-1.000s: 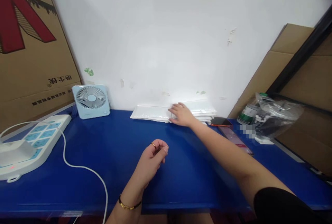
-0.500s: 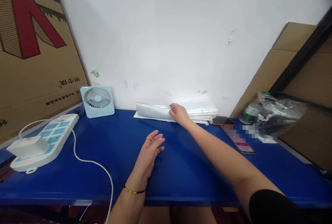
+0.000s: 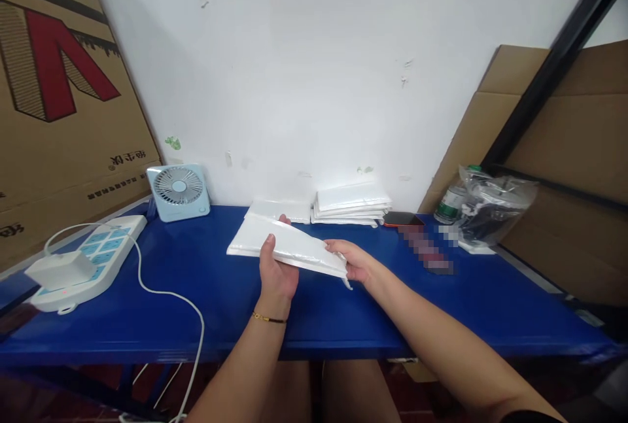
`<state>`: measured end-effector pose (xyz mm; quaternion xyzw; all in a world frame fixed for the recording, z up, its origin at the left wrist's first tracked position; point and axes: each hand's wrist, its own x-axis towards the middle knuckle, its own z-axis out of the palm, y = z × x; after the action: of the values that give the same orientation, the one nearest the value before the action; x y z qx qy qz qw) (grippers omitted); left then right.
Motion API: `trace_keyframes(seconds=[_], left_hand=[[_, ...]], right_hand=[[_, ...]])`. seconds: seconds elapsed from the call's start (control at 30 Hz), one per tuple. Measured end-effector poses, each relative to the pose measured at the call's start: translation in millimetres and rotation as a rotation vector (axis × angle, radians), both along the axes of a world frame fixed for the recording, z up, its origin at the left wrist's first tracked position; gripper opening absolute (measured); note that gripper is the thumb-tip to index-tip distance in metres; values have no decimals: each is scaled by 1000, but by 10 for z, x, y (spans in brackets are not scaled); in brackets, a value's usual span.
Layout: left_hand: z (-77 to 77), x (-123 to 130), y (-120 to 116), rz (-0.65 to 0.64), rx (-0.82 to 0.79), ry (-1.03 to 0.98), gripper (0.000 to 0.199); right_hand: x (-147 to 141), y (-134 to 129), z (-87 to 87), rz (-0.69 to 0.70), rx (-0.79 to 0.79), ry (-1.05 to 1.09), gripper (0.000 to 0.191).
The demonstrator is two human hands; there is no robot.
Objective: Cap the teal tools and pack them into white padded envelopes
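Note:
Between my two hands is a flat white plastic-wrapped packet (image 3: 294,243), tilted slightly and raised over the blue table (image 3: 220,305). My left hand (image 3: 279,272) grips its near long edge, thumb on top and fingers underneath. At the packet's right end, my right hand (image 3: 354,261) is closed on the corner. Behind it, against the wall, lies another flat white packet (image 3: 282,210). A stack of several similar white packets (image 3: 350,204) stands to the right of that one. I cannot tell what is inside the wrapping.
To the left are a light blue fan (image 3: 179,193) and a white power strip (image 3: 105,246) with a plugged-in charger (image 3: 61,272) and its cable. A phone (image 3: 403,219), a partly blurred device (image 3: 426,250), a bottle (image 3: 450,204) and a clear plastic bag (image 3: 495,214) are at right.
My right hand has drawn a packet from the wall toward me. My left hand, empty before, has closed on it. The view has shifted slightly to the right.

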<state>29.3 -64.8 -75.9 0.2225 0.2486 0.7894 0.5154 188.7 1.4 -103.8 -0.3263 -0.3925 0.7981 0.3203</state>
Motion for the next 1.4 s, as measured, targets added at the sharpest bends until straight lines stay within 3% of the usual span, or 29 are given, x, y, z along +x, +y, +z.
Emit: trace_keyframes(seconds=[0.1,0.23,0.43,0.57,0.77,0.93,1.07,1.2,1.4], left_hand=[[91,-2,122,108,27,31,45],[325,83,221,238,122,202,51],[657,372,150,176,276,368,46],[734,443,112,152,387,422,41],[702,439,103,160,477,438,55],[616,375,130,200,374,379,57],[567,222,171,253,307,349,59],[536,81,193,291,249,391,49],[726,-58,150,297,354,612,45]], right_hand=[[-4,-10,-35,-47,-93,129,20],[-8,31,-58,-240,-200,233,42],[-42,91,-125,-389,-215,279,34],[-50,111,-138,-482,-181,173,25],[-35,166,-171,-551,48,51,27],[125,299,-216,-707,367,-401,29],[390,409,-256,-810,472,-617,32],[539,445,-287,-886,623,-873,33],[481,376,-302,-817,758,-1137,33]])
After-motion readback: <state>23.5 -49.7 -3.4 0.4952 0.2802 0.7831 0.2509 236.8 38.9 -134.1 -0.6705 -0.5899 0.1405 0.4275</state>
